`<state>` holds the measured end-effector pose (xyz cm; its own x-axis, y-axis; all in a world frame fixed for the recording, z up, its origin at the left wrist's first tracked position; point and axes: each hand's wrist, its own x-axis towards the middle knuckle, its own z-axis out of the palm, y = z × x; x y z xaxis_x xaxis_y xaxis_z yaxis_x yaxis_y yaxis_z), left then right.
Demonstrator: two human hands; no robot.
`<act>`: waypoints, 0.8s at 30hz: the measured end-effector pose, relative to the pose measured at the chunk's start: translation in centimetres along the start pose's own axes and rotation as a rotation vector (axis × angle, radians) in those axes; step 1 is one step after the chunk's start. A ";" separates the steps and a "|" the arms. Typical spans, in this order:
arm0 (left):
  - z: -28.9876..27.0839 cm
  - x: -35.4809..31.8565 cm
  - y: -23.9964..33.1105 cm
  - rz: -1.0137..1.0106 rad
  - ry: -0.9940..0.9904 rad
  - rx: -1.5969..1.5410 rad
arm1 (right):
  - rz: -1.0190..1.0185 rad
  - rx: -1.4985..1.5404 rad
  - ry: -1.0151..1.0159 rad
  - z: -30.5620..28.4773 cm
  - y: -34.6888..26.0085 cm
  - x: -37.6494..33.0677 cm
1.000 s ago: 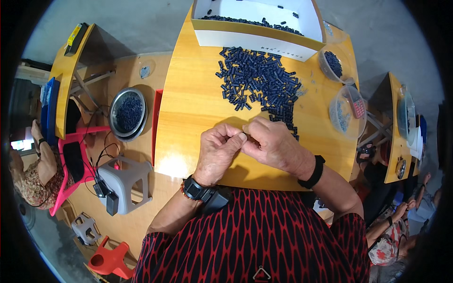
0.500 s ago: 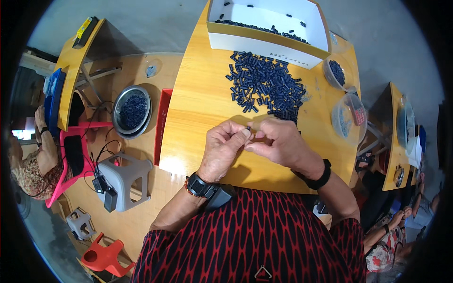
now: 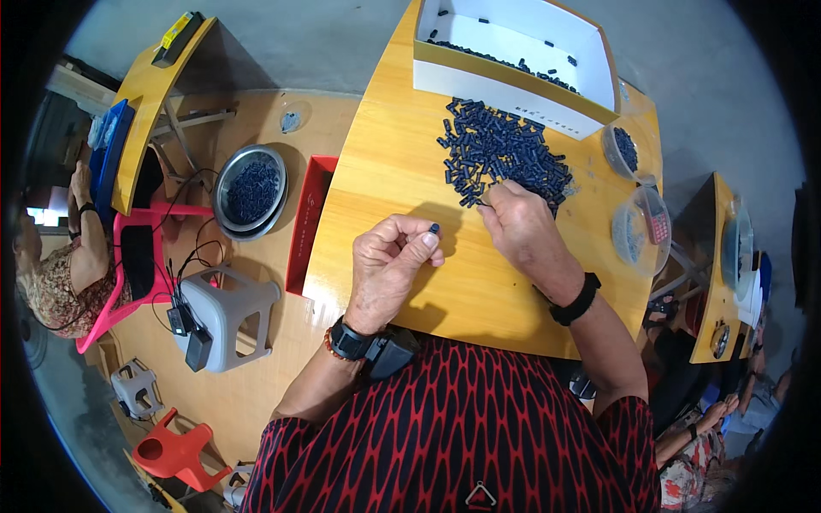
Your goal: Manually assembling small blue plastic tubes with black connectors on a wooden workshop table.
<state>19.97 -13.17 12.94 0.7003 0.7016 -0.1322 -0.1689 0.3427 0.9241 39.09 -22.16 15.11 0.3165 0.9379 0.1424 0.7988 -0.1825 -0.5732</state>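
My left hand [image 3: 386, 269] is closed above the yellow wooden table [image 3: 376, 162], pinching a small dark cylindrical piece [image 3: 434, 229] upright between thumb and fingers. To its right, my right hand [image 3: 526, 229] reaches down to the near edge of a pile of dark cylindrical pieces [image 3: 496, 150]. Its thumb and fingertips press together there, and what they grip, if anything, is mostly hidden. Behind the pile stands a white box with a gold band [image 3: 513, 81], holding more of the same pieces.
On the table's right are a clear tub of dark pieces [image 3: 624, 152] and another tub with a red item [image 3: 640, 231]. At left stand a metal basin [image 3: 278, 214], a red box [image 3: 299, 256] and a grey stool [image 3: 218, 312]. Other people sit at both sides.
My hands were together over the near table; now they are apart. My right hand has moved away to the pile, while the left keeps the small piece. The view has shifted slightly.
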 end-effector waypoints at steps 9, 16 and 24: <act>-3.8 -0.2 1.3 0.165 0.288 0.085 | 0.240 0.434 -0.007 -1.0 -1.1 -1.2; -11.1 -0.3 2.4 0.296 0.765 0.263 | 0.378 0.948 -0.051 -1.7 -0.4 -3.0; -14.6 -2.0 -1.0 -0.017 0.720 0.418 | 0.318 0.999 -0.019 -2.2 0.5 -4.0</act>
<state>8.64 -5.77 7.00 0.0615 0.9751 -0.2129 0.2083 0.1961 0.9582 39.35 -26.63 16.09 0.4226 0.8955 -0.1395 -0.1085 -0.1028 -0.9888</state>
